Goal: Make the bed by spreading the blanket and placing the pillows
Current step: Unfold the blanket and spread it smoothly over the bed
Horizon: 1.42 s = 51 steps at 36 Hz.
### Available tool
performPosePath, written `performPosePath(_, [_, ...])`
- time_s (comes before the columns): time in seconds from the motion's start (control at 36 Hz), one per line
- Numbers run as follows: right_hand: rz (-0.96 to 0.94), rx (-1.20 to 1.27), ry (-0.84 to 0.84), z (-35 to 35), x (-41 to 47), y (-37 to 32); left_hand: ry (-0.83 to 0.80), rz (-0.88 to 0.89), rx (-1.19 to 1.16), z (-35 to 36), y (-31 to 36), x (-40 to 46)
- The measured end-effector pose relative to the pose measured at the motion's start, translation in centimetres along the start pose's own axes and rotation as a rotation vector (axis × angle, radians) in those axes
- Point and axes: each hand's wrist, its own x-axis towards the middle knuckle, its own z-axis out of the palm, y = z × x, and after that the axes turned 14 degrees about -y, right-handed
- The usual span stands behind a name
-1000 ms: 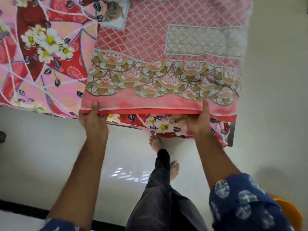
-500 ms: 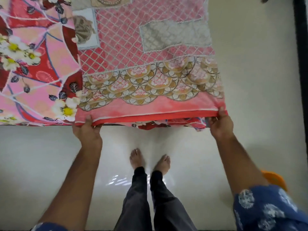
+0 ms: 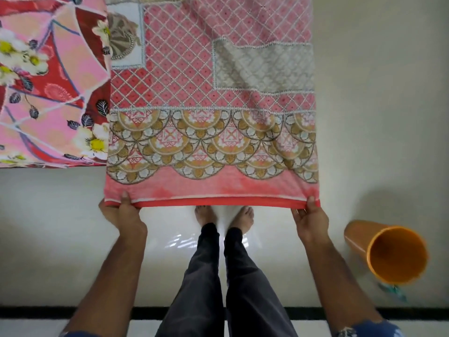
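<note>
Gripping blanket hem, hands wider apart (orange bin now visible)

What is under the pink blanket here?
The floral bedsheet runs under the pink blanket along its left edge. Both feet show below its held hem. Whatever else lies beneath is covered.

There is only one view, from the person's head. It looks steeply down and forward, near to both hands and reaching the feet on the floor.
</note>
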Motion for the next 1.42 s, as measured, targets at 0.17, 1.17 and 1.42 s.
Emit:
performPosePath(0.17, [0.06,-0.049,0.057,1.0,2.3,0.6,0.018,-0.052,0.165,-0.2,-1.2,0.6])
performPosePath(1.17, [-0.278,-1.676,-0.847,16.6,5.4,0.4,-0.139,0.248,0.846,1.1,-1.6,2.9])
performPosePath(1.42, [-0.708,-2.091,-0.503,19.8,7.7,-3.8,-0.801,0.667,1.229,12.9,2.5,1.9])
